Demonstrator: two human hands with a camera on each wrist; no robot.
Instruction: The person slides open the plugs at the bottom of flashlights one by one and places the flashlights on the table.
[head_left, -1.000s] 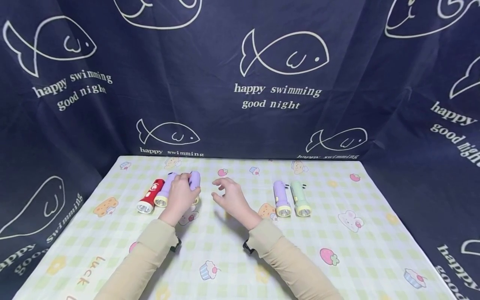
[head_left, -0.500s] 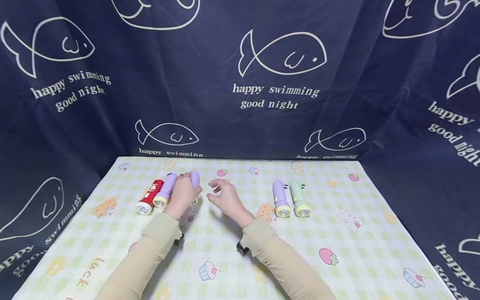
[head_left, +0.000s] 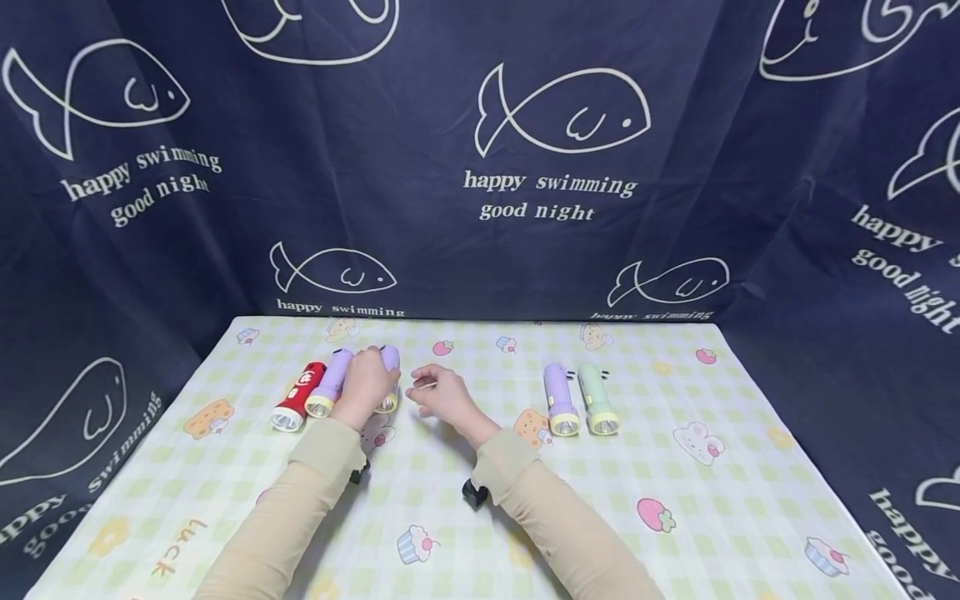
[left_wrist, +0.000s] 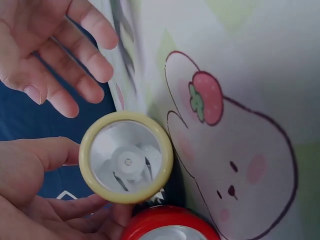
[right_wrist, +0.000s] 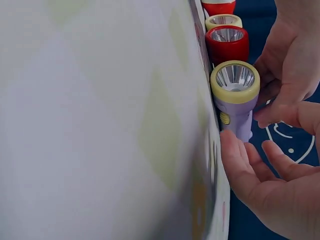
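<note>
My left hand [head_left: 363,385] holds a purple flashlight [left_wrist: 126,157] with a cream rim, thumb on one side and fingers on the other. It lies on the table, lens toward me. Beside it in the left wrist view is a red flashlight [left_wrist: 172,227], mostly hidden by my left hand in the head view. My right hand [head_left: 447,400] hovers just right of the held one, its fingers loosely bent and holding nothing; in the right wrist view its fingertips are near that purple flashlight [right_wrist: 235,90]. Further left lie another purple flashlight [head_left: 330,382] and a red-and-white one [head_left: 298,396].
To the right, a purple flashlight [head_left: 559,398] and a green flashlight [head_left: 597,398] lie side by side. A checked cloth [head_left: 480,533] with cartoon prints covers the table. Dark blue curtains [head_left: 420,208] with fish drawings hang behind and at both sides.
My right hand has moved left, closer to the flashlight at my left hand. The left hand has stayed at nearly the same place. The other flashlights lie as before.
</note>
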